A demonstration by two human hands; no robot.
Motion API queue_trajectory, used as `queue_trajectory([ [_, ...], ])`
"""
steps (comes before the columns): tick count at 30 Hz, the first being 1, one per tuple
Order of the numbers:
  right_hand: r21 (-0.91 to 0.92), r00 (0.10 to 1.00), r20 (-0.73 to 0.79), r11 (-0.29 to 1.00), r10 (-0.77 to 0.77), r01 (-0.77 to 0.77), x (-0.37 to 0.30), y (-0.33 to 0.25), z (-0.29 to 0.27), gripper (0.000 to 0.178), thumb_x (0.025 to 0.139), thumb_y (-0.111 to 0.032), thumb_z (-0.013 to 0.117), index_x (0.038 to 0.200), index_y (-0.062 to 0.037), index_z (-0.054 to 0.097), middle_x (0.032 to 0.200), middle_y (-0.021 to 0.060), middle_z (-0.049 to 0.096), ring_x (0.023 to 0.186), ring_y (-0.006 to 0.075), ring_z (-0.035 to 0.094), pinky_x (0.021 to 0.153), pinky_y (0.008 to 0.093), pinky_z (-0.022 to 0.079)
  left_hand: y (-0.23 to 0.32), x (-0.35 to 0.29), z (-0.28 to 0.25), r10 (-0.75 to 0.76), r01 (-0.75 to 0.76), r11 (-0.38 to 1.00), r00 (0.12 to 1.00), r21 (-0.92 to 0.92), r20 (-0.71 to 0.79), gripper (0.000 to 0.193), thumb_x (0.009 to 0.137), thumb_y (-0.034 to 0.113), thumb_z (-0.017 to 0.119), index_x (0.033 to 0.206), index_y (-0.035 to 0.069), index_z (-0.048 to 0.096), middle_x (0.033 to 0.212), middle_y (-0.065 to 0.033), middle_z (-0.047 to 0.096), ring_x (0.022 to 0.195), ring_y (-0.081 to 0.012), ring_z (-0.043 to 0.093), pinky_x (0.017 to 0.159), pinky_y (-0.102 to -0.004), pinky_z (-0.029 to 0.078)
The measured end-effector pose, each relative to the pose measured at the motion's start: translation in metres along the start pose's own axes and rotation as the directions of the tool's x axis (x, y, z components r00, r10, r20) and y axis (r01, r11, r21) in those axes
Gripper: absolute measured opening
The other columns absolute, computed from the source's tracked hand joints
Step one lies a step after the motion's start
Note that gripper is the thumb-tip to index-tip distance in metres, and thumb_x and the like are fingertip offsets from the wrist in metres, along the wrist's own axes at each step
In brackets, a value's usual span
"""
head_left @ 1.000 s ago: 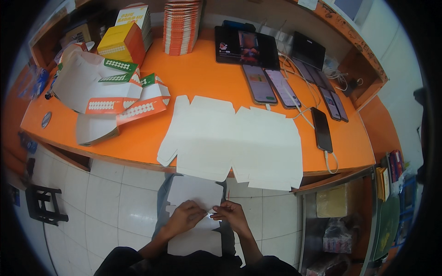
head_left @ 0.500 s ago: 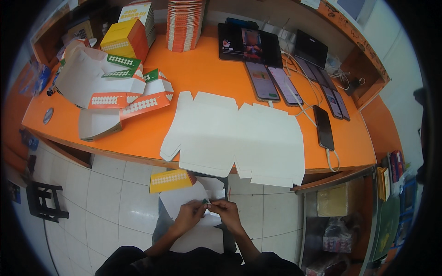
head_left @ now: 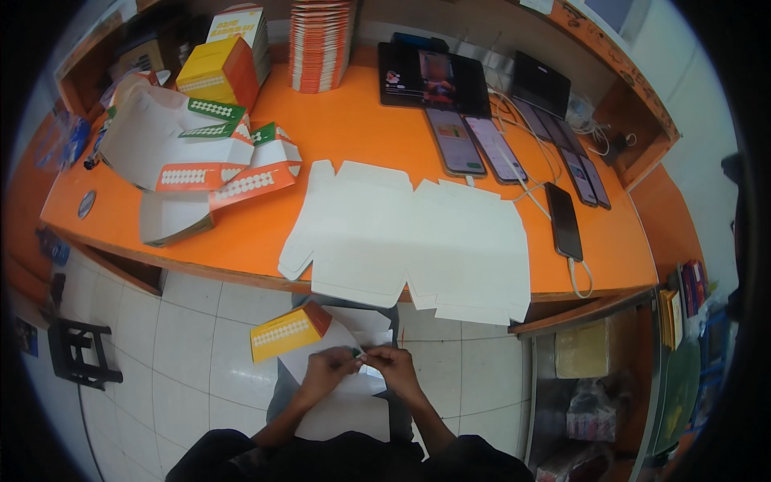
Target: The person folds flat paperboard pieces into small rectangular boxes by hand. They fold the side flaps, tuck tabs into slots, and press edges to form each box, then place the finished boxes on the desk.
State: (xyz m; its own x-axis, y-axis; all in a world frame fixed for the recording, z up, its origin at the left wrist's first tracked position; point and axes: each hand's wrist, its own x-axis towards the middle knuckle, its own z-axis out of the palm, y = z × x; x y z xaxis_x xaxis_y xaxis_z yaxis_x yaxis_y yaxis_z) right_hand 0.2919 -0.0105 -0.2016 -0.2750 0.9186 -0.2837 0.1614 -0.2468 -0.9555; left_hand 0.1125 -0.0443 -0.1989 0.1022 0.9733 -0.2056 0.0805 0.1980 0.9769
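Over my lap is a partly folded cardboard box, white inside, with a yellow printed panel standing out at its upper left. My left hand is closed on its edge, thumb and fingers pinching near a small dark green flap. My right hand pinches the same area from the other side, its fingertips almost meeting the left ones. The exact fold between the fingertips is too small to make out. Just beyond, flat white box blanks lie stacked at the orange table's front edge.
Partly opened cartons lie on the table at the left. Behind them stand a yellow box and a tall stack of folded cartons. Several phones, a tablet and white cables occupy the right. A black stool stands on the floor.
The box's yellow panel has swung left and tilted, showing more of its orange-red side. Both hands keep their pinch in nearly the same place.
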Motion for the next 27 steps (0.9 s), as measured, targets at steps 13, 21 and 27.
queue_trajectory([
  [13,0.001,0.931,0.353,0.996,0.088,-0.094,-0.011,-0.027,-0.023,0.023,0.088,-0.018,0.068,0.105,-0.0029,0.070,0.096,0.0055,0.069,0.089,0.0104,0.060,0.084,0.0258,0.046,0.007,-0.004,-0.006,-0.141,0.150,0.909,0.989,-0.390,0.051,0.015,0.079,-0.002,0.072,0.090,-0.005,0.063,0.082,-0.0082,0.066,0.076,-0.0138,0.065,0.071,-0.0234,0.053],
  [21,0.010,0.918,0.393,0.998,0.055,-0.064,0.004,-0.026,-0.020,0.014,0.085,-0.016,0.071,0.086,-0.0021,0.068,0.080,0.0007,0.063,0.078,0.0075,0.057,0.071,0.0241,0.045,0.007,-0.006,-0.006,-0.101,0.132,0.891,0.990,-0.435,0.094,0.014,0.083,-0.002,0.066,0.096,-0.005,0.060,0.089,-0.0101,0.065,0.079,-0.0164,0.066,0.074,-0.0266,0.055],
  [27,0.087,0.943,0.332,0.996,-0.022,-0.007,0.011,-0.022,-0.010,0.020,0.081,-0.014,0.075,0.086,-0.0059,0.057,0.078,0.0019,0.060,0.070,0.0075,0.055,0.063,0.0215,0.043,0.016,-0.010,-0.008,-0.104,0.116,0.872,0.993,-0.476,0.052,0.015,0.086,0.004,0.065,0.098,-0.003,0.061,0.091,-0.0088,0.065,0.082,-0.0152,0.065,0.077,-0.0277,0.055],
])
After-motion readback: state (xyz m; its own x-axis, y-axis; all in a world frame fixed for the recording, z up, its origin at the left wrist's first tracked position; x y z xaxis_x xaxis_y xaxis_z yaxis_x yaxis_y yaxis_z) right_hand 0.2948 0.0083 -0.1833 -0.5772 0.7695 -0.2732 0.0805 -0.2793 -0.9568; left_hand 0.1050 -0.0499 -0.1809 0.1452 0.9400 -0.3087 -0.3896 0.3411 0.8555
